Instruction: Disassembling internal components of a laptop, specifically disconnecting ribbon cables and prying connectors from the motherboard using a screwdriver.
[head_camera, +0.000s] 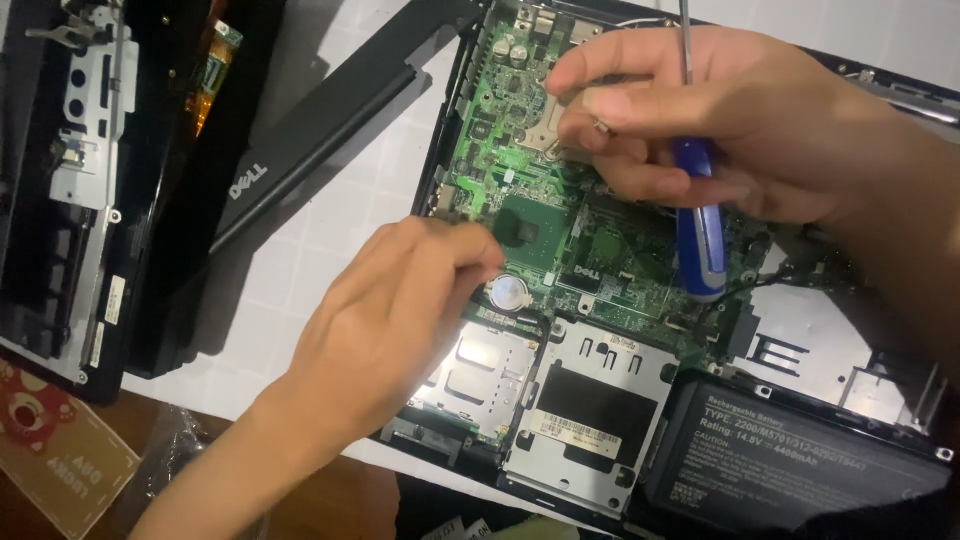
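Screwdriver (697, 215) tip cut off above, shaft upright, blue handle hanging below right hand's (720, 125) closed fingers; left hand (400, 310) curled, grip hidden

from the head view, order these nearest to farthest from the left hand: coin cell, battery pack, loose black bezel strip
1. Coin cell: right at the left hand's fingertips.
2. Bezel strip: up and to the left, on the white surface.
3. Battery pack: far right, bottom corner.

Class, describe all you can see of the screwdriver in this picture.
The screwdriver has a thin bare metal shaft and a blue handle with a paler grey band near its rounded butt, plastic by its look. It stands roughly upright, shaft upward, gripped in the right hand; its tip runs out of view. The butt hangs over the green circuit board.
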